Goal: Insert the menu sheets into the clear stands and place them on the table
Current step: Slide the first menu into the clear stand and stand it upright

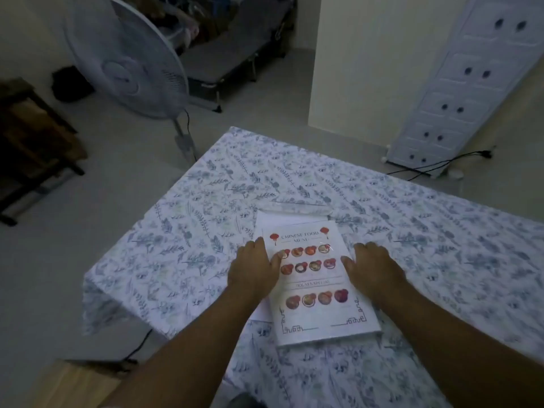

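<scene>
A clear stand with a "Chinese Food Menu" sheet [319,290] inside lies flat on the table [188,260], which has a blue floral cloth. My left hand [254,267] grips its left edge, thumb resting on the printed face. My right hand [372,267] holds the right edge the same way. A white sheet [282,217] pokes out from under the stand at its far end, and a second clear stand [297,208] lies just beyond it, hard to make out.
A white pedestal fan [126,57] stands on the floor off the table's far left corner. A white panel [459,83] leans against the wall at the right, with black cables on the floor. A dark shelf [32,142] is at the left.
</scene>
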